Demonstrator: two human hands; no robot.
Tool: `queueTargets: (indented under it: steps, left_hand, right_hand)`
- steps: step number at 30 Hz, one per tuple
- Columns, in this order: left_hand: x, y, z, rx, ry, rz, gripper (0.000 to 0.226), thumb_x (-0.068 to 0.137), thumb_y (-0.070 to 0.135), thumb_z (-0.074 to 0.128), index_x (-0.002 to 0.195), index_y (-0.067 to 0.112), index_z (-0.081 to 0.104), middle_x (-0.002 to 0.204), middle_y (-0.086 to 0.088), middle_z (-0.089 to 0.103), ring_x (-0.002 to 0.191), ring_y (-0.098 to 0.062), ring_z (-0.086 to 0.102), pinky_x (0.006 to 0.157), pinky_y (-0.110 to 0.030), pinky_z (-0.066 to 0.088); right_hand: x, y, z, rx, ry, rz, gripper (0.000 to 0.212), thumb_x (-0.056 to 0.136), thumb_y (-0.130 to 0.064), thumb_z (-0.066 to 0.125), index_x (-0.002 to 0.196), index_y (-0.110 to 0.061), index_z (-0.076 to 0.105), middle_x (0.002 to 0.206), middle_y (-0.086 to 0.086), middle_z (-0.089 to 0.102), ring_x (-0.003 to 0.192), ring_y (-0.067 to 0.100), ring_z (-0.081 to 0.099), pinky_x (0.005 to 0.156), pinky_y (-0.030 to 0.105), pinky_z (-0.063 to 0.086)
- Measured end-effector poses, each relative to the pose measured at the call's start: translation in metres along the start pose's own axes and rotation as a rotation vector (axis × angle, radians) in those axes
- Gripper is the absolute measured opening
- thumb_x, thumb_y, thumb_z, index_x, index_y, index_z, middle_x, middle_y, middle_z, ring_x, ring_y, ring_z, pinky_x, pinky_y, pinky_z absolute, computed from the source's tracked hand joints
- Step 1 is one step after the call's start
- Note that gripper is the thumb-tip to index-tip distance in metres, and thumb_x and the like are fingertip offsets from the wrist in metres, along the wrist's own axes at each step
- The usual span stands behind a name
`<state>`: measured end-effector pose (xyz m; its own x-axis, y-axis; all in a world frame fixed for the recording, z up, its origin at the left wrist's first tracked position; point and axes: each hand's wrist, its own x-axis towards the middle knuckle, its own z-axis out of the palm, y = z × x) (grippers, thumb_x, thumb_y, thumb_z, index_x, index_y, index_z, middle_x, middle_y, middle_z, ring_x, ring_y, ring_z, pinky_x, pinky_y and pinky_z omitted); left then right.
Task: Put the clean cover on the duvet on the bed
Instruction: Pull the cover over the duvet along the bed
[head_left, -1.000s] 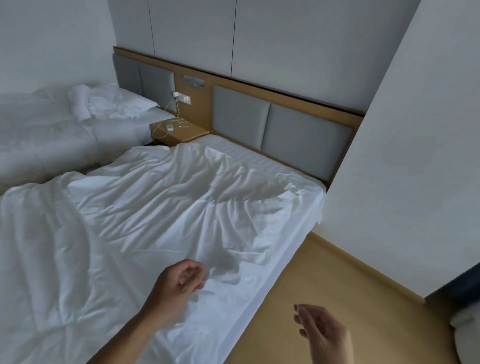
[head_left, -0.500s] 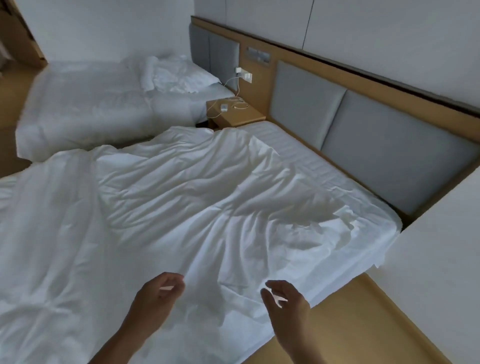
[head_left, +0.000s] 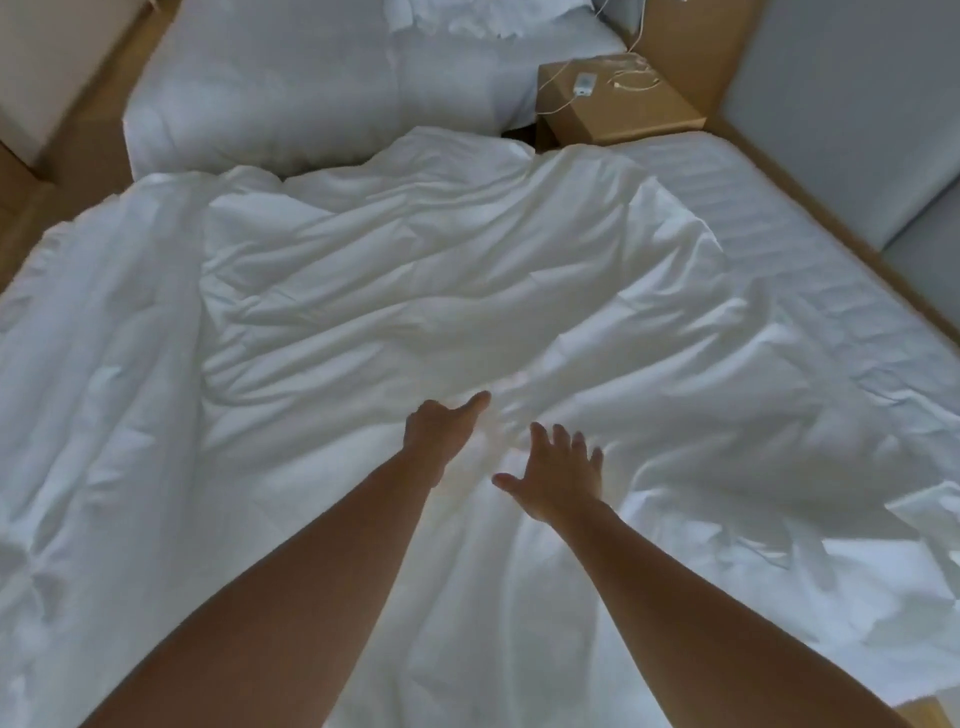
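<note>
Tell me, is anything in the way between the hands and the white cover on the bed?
No, nothing visible. The left hand and the right hand are right over the rumpled cover, with only bare fabric beneath them.

Nightstand (head_left: 618, 104) fills the gap between beds.

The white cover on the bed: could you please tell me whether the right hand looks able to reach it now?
Probably yes: the right hand, fingers spread, is just over the white cover, nothing between.
</note>
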<state>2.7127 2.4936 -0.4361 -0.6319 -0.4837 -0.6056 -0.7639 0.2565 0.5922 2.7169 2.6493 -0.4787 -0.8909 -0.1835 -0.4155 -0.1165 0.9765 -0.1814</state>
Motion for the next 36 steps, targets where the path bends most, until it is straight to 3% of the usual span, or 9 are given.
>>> queueTargets:
  steps: [7, 13, 16, 20, 26, 29, 31, 34, 36]
  left_hand:
    - [0.110, -0.009, 0.095, 0.269, 0.336, -0.350, 0.142, 0.063, 0.088, 0.066, 0.155, -0.003, 0.010, 0.147, -0.026, 0.033, 0.135, -0.038, 0.039, 0.109, -0.047, 0.036]
    - [0.129, -0.025, 0.132, 0.333, 0.411, -0.195, 0.057, 0.102, 0.046, 0.047, 0.138, 0.003, 0.052, 0.137, -0.020, 0.059, 0.129, -0.038, 0.054, 0.107, -0.045, 0.041]
    - [0.106, 0.003, 0.156, 0.246, 0.400, -0.074, 0.051, 0.104, 0.043, 0.045, 0.119, -0.003, 0.062, 0.123, -0.025, 0.065, 0.119, -0.040, 0.059, 0.095, -0.040, 0.044]
    - [0.070, 0.118, 0.221, 0.213, 0.263, 0.172, 0.047, 0.104, 0.050, 0.043, 0.086, 0.008, 0.056, 0.095, -0.018, 0.068, 0.095, -0.035, 0.064, 0.073, -0.031, 0.038]
    - [0.063, 0.257, 0.302, -0.005, 0.098, 0.249, 0.033, 0.104, 0.040, 0.044, 0.092, 0.010, 0.053, 0.106, -0.017, 0.068, 0.093, -0.033, 0.069, 0.075, -0.034, 0.050]
    - [0.077, 0.227, 0.304, 0.299, -0.045, 0.154, 0.041, 0.100, 0.047, 0.045, 0.116, 0.010, 0.054, 0.124, -0.018, 0.065, 0.116, -0.034, 0.064, 0.090, -0.037, 0.048]
    - [0.081, 0.184, 0.301, 0.706, 0.036, 0.114, 0.078, 0.088, 0.074, 0.047, 0.142, 0.018, 0.042, 0.151, -0.017, 0.041, 0.141, -0.037, 0.037, 0.110, -0.050, 0.034]
    - [0.081, 0.106, 0.284, 0.915, 0.240, 0.048, 0.114, 0.066, 0.094, 0.047, 0.152, 0.026, 0.019, 0.160, -0.012, 0.014, 0.148, -0.039, 0.016, 0.115, -0.065, 0.013]
    - [0.085, 0.061, 0.274, 0.894, 0.264, 0.030, 0.109, 0.069, 0.091, 0.049, 0.150, 0.022, 0.024, 0.155, -0.010, 0.027, 0.139, -0.038, 0.033, 0.110, -0.062, 0.028]
  right_hand:
    - [0.091, 0.040, 0.095, -0.077, 0.078, 0.035, 0.128, 0.065, -0.096, 0.046, 0.155, -0.008, 0.022, 0.148, 0.018, 0.043, 0.135, 0.035, 0.041, 0.117, 0.044, 0.024]
    - [0.135, 0.085, 0.086, 0.076, -0.090, -0.204, 0.062, 0.088, -0.072, 0.053, 0.115, -0.018, 0.063, 0.111, 0.004, 0.071, 0.104, 0.026, 0.067, 0.080, 0.035, 0.046]
    - [0.136, 0.137, 0.059, 0.256, -0.157, -0.206, 0.049, 0.090, -0.062, 0.059, 0.114, -0.020, 0.065, 0.110, 0.005, 0.070, 0.105, 0.029, 0.067, 0.080, 0.034, 0.048]
    - [0.146, 0.264, -0.026, 0.317, 0.086, -0.138, 0.043, 0.093, -0.059, 0.054, 0.105, -0.018, 0.065, 0.104, 0.006, 0.071, 0.102, 0.034, 0.066, 0.072, 0.035, 0.046]
    - [0.192, 0.373, -0.130, 0.281, 0.352, 0.015, 0.054, 0.083, -0.074, 0.056, 0.096, -0.021, 0.056, 0.091, 0.010, 0.069, 0.087, 0.036, 0.068, 0.066, 0.037, 0.047]
    - [0.184, 0.365, -0.096, 0.072, 0.334, -0.020, 0.068, 0.074, -0.065, 0.074, 0.115, -0.017, 0.050, 0.108, 0.013, 0.064, 0.100, 0.036, 0.062, 0.078, 0.042, 0.044]
    - [0.166, 0.357, -0.051, -0.025, 0.300, -0.090, 0.089, 0.073, -0.062, 0.074, 0.145, -0.018, 0.046, 0.141, 0.021, 0.050, 0.128, 0.041, 0.048, 0.100, 0.052, 0.037]
    - [0.151, 0.351, 0.019, -0.065, 0.300, -0.333, 0.065, 0.097, -0.057, 0.041, 0.156, -0.031, 0.035, 0.165, 0.022, 0.019, 0.150, 0.047, 0.019, 0.116, 0.064, 0.022]
    - [0.160, 0.349, 0.043, -0.066, 0.298, -0.377, 0.059, 0.100, -0.055, 0.036, 0.156, -0.035, 0.034, 0.166, 0.021, 0.014, 0.152, 0.047, 0.012, 0.119, 0.064, 0.016]
